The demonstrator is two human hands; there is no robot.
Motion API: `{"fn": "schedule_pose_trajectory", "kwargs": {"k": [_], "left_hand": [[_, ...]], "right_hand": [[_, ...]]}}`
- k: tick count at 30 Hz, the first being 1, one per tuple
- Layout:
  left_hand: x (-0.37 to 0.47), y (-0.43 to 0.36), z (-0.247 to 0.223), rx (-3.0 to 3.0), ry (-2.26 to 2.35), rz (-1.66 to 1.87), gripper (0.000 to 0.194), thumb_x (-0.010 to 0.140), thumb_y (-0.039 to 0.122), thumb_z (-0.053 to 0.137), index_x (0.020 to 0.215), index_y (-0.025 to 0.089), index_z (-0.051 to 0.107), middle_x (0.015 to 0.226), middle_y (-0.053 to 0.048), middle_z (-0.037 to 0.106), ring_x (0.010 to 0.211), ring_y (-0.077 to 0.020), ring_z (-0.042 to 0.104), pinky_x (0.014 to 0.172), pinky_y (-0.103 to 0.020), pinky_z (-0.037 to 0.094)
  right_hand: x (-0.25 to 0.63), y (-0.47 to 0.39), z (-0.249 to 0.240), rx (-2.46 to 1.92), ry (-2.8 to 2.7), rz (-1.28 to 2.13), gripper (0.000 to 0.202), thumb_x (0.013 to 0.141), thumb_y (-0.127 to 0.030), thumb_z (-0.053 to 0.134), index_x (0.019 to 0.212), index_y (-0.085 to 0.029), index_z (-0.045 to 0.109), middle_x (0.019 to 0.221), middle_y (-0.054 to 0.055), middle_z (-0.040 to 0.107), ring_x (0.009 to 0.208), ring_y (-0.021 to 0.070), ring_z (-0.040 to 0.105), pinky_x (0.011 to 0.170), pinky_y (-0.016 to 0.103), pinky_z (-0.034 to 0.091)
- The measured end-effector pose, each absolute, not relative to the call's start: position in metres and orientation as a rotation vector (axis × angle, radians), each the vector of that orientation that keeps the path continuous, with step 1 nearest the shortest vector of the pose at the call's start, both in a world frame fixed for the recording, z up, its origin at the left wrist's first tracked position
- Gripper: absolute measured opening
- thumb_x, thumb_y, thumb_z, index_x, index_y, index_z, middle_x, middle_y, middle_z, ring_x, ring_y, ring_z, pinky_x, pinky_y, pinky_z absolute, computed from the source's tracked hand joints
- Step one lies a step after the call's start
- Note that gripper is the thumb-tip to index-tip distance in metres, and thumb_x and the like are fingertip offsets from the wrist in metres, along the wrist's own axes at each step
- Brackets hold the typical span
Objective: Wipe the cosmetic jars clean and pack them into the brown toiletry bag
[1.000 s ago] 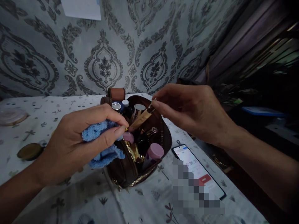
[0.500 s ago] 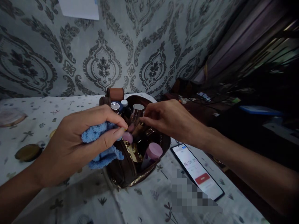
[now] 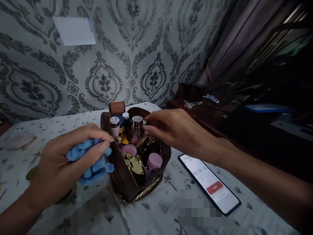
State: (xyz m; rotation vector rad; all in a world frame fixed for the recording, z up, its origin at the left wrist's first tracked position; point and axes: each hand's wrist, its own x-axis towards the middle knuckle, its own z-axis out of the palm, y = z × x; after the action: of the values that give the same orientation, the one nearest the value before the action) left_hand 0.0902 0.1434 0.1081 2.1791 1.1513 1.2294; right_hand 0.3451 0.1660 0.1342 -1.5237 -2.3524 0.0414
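Observation:
My left hand (image 3: 60, 166) is closed round a crumpled blue cloth (image 3: 84, 153). Its thumb and forefinger meet at the left rim of an open brown zip bag (image 3: 124, 173). Cosmetic bottles and jars stand inside the bag. Among them are a silver-capped bottle (image 3: 137, 125), a pale tube with a shiny cap (image 3: 114, 125), a gold-topped bottle (image 3: 137, 164) and a pink-lidded container (image 3: 155, 161). My right hand (image 3: 172, 127) reaches over the bag's far right side. Its thumb and fingers are drawn together beside the silver-capped bottle; what they pinch is mostly hidden.
A phone (image 3: 210, 186) showing a running timer lies right of the bag on the patterned cloth (image 3: 156, 215). At left are a round compact (image 3: 19, 141) and a dark round object partly behind my left hand. A brown cylinder (image 3: 116, 107) stands behind the bag, before the patterned wall.
My left hand has drawn left with the blue cloth, uncovering more of the bag's contents. The right hand stays by the silver-capped bottle. The view has tilted up somewhat.

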Motion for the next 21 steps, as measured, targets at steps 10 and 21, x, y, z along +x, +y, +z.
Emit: {"fn": "schedule_pose_trajectory", "kwargs": {"k": [10, 21], "left_hand": [[0.035, 0.128, 0.069, 1.905, 1.709, 1.222, 0.029, 0.078, 0.054, 0.070, 0.081, 0.025, 0.074, 0.082, -0.002, 0.075, 0.064, -0.0169, 0.068, 0.049, -0.021, 0.054], [-0.031, 0.100, 0.057, 1.642, 2.016, 1.476, 0.032, 0.078, 0.051, 0.066, 0.086, 0.021, 0.071, 0.079, -0.001, 0.070, 0.075, -0.0196, 0.065, 0.064, -0.027, 0.053]], "right_hand": [[0.360, 0.101, 0.107, -0.859, -2.348, 0.002, 0.029, 0.104, -0.019, 0.042, 0.090, -0.016, 0.067, 0.070, 0.000, 0.059, 0.056, 0.0094, 0.050, 0.053, 0.023, 0.038], [0.309, 0.036, 0.059, -0.820, -2.423, 0.453, 0.037, 0.105, -0.020, 0.038, 0.084, -0.019, 0.069, 0.069, 0.002, 0.063, 0.061, 0.0131, 0.059, 0.060, 0.026, 0.047]]}}
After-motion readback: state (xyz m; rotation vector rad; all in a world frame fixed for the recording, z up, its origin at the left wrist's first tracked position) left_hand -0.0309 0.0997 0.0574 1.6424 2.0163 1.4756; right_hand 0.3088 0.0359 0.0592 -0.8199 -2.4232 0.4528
